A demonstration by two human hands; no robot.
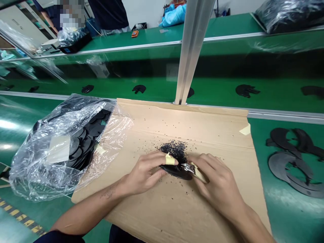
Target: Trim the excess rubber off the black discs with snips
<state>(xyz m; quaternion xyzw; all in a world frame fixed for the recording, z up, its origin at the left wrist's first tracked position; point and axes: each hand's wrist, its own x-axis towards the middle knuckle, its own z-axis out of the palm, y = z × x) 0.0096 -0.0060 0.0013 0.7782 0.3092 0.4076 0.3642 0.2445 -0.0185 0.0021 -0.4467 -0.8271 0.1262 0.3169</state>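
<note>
My left hand (146,170) pinches a flat black rubber piece (177,172) against a cardboard sheet (202,135); its forefinger tip is wrapped in yellowish tape. My right hand (217,179) is closed round a small metal-bladed tool (188,167) with a taped handle, its tip on the piece's edge. A heap of tiny black crumbs (174,149) lies just beyond both hands.
A clear plastic bag (63,148) full of black discs lies at the left on the cardboard's edge. Trimmed black rings (291,162) lie on the green bench at right. An aluminium post (189,50) rises behind the cardboard. Black pieces sit on the conveyor belt (152,84); a person stands far left.
</note>
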